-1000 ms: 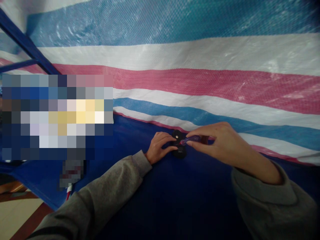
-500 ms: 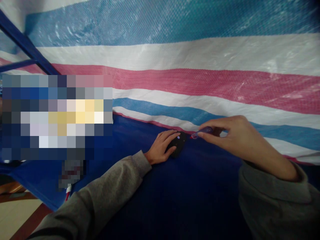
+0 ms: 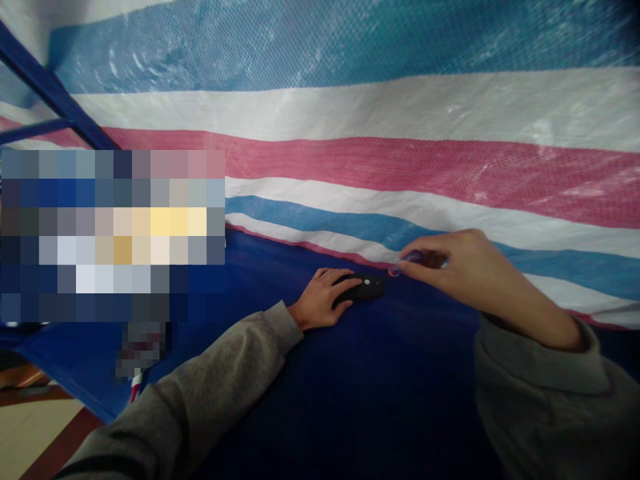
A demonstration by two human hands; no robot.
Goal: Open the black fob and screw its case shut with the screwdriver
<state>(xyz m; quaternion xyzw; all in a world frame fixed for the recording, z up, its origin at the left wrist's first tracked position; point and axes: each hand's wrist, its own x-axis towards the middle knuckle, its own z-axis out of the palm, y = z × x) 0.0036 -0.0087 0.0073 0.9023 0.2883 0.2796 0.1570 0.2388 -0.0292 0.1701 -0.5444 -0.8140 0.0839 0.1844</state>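
Note:
A black computer mouse (image 3: 371, 286), with a small pale round spot on its face, lies on the blue surface. My left hand (image 3: 327, 298) grips its left end, fingers over the top and thumb along the near side. Just off the mouse's right end, my right hand (image 3: 440, 260) pinches a small see-through purple tool (image 3: 411, 257) between thumb and forefinger. The tool's narrow reddish end points down and left toward the mouse. I cannot make out what kind of tool it is, and the fingers cover part of it.
A striped blue, white and red plastic sheet (image 3: 350, 157) hangs along the back. Dark blue bars (image 3: 65, 93) stand at the left. A pixelated patch hides things on the left. The blue surface (image 3: 350, 400) ends at the lower left, with pale floor tiles (image 3: 30, 433) below.
The mouse has turned in my left hand and now lies lengthwise toward the right. In my right hand, the purple tool has shifted slightly right and up.

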